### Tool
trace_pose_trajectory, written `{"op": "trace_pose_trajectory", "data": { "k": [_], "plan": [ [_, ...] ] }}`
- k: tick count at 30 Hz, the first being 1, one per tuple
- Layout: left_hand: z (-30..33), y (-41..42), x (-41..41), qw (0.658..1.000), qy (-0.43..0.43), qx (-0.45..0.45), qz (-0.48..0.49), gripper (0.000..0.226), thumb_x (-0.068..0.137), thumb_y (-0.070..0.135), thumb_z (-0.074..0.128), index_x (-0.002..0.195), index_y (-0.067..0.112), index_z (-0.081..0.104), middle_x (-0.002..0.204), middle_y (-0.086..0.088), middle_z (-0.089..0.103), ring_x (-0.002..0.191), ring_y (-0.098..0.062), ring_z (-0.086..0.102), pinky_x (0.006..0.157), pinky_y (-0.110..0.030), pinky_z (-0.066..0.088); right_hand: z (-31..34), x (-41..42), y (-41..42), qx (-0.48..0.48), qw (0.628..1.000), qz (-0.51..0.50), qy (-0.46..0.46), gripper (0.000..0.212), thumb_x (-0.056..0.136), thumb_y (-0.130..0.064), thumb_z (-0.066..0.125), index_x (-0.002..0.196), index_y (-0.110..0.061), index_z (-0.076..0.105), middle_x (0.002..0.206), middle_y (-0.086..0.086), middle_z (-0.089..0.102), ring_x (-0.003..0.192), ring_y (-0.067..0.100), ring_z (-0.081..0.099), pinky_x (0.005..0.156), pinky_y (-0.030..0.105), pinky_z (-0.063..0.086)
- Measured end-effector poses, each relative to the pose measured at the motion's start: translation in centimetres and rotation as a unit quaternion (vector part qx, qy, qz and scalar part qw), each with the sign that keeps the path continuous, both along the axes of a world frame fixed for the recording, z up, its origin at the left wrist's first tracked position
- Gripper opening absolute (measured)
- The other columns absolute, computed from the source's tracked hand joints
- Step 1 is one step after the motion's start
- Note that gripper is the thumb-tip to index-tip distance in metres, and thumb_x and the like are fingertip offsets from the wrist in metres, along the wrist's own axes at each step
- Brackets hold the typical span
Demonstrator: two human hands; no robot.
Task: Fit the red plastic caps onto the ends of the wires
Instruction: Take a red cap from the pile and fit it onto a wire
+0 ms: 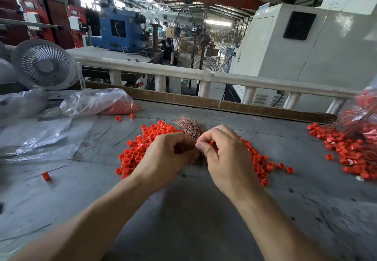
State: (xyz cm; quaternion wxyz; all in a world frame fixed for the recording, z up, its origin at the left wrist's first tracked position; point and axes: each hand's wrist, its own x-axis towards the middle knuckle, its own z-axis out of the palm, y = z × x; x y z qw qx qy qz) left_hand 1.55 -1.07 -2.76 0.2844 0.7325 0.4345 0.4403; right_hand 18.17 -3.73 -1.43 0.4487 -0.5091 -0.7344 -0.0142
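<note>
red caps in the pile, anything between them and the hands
Nothing visible does. The left hand and right hand hold the copper wire bundle directly over the pile of red caps on the table.

**Caps and wire bundle, mid-frame**

Loose red plastic caps (pixel 140 148) lay heaped at frame centre, short open rings, spreading right behind the hands. Copper wire bundle (pixel 188 127) stood fanned out above them. A second cap pile (pixel 346 148), mixed with wires, sat at right edge.
</note>
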Motion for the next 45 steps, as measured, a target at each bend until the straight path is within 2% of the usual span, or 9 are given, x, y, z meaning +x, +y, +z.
{"op": "trace_pose_trajectory", "data": {
  "k": [2, 8, 11, 13, 16, 22, 35, 41, 45],
  "plan": [
    [0.3, -0.3, 0.0, 0.999, -0.025, 0.002, -0.04, 0.007, 0.091, 0.024, 0.075, 0.09, 0.018, 0.076, 0.081, -0.011, 0.072, 0.074, -0.033, 0.065, 0.069, -0.049, 0.053, 0.1, -0.3, -0.1, 0.007, 1.0, 0.022, 0.015, 0.007, 0.091, -0.017, 0.074, 0.086, -0.017, 0.069, 0.093, -0.01, 0.06, 0.092, 0.012, 0.057, 0.082, 0.025, 0.045],
    [0.8, -0.5, 0.0, 0.996, -0.074, 0.004, -0.058, 0.013, 0.089, 0.021, 0.076, 0.083, 0.009, 0.074, 0.077, -0.019, 0.068, 0.061, -0.026, 0.056, 0.058, -0.037, 0.049, 0.2, -0.4, -0.2, 0.004, 0.993, 0.079, 0.092, 0.002, 0.094, -0.016, 0.07, 0.095, -0.017, 0.071, 0.101, -0.008, 0.063, 0.095, 0.011, 0.062, 0.084, 0.024, 0.049],
    [1.1, -0.6, 0.1, 0.987, -0.142, -0.025, -0.067, 0.003, 0.087, 0.014, 0.076, 0.087, 0.011, 0.078, 0.081, -0.014, 0.074, 0.069, -0.017, 0.062, 0.065, -0.031, 0.053, 0.0, -0.4, -0.5, -0.07, 0.976, 0.111, 0.173, 0.02, 0.099, -0.025, 0.057, 0.116, -0.024, 0.069, 0.109, -0.014, 0.069, 0.106, 0.003, 0.065, 0.087, 0.018, 0.051],
    [1.1, -0.6, 0.2, 0.98, -0.183, -0.045, -0.067, 0.005, 0.086, 0.008, 0.076, 0.09, 0.007, 0.078, 0.086, -0.016, 0.076, 0.077, -0.03, 0.069, 0.075, -0.041, 0.057, -0.1, -0.3, -0.6, -0.112, 0.97, 0.123, 0.175, 0.025, 0.101, -0.025, 0.051, 0.12, -0.028, 0.068, 0.107, -0.017, 0.071, 0.104, 0.0, 0.066, 0.085, 0.023, 0.055],
    [1.3, -0.5, 0.3, 0.968, -0.235, -0.062, -0.065, 0.008, 0.08, 0.01, 0.077, 0.087, 0.007, 0.078, 0.088, -0.018, 0.077, 0.082, -0.033, 0.072, 0.084, -0.044, 0.057, -0.2, -0.1, -0.6, -0.127, 0.973, 0.12, 0.148, 0.024, 0.102, -0.016, 0.055, 0.117, -0.029, 0.068, 0.1, -0.013, 0.074, 0.098, 0.005, 0.069, 0.085, 0.035, 0.058],
    [1.5, -0.5, 0.2, 0.95, -0.288, -0.084, -0.081, 0.003, 0.074, 0.016, 0.08, 0.077, 0.016, 0.079, 0.069, -0.002, 0.071, 0.057, -0.004, 0.058, 0.054, -0.015, 0.047, -0.2, -0.3, -0.7, -0.087, 0.977, 0.111, 0.161, 0.011, 0.099, -0.017, 0.066, 0.105, -0.024, 0.071, 0.086, -0.011, 0.073, 0.082, 0.005, 0.07, 0.072, 0.032, 0.057],
    [1.8, -0.9, 0.1, 0.947, -0.308, -0.08, -0.051, 0.02, 0.069, 0.024, 0.081, 0.078, 0.009, 0.073, 0.076, -0.022, 0.062, 0.058, -0.02, 0.047, 0.051, -0.027, 0.041, -0.2, -0.5, -0.7, -0.039, 0.986, 0.104, 0.124, 0.004, 0.1, -0.026, 0.066, 0.097, -0.026, 0.069, 0.074, -0.007, 0.07, 0.066, 0.012, 0.066, 0.059, 0.04, 0.053],
    [1.7, -0.7, 0.2, 0.937, -0.334, -0.097, -0.029, 0.023, 0.067, 0.027, 0.081, 0.078, 0.01, 0.07, 0.062, -0.006, 0.058, 0.054, -0.014, 0.046, 0.049, -0.022, 0.042, 0.4, -0.5, -0.8, -0.194, 0.919, 0.169, 0.3, 0.013, 0.098, -0.022, 0.064, 0.088, -0.026, 0.072, 0.062, -0.005, 0.063, 0.05, 0.003, 0.049, 0.046, 0.015, 0.037],
    [1.7, -0.5, -0.3, 0.935, -0.339, -0.102, -0.004, 0.02, 0.071, 0.03, 0.08, 0.079, 0.013, 0.072, 0.061, -0.007, 0.058, 0.053, -0.015, 0.046, 0.049, -0.024, 0.041, 0.5, -0.5, -0.7, -0.272, 0.856, 0.178, 0.403, 0.019, 0.098, -0.014, 0.063, 0.083, -0.02, 0.072, 0.059, 0.001, 0.059, 0.04, 0.008, 0.038, 0.036, 0.017, 0.025]
  ]
}}
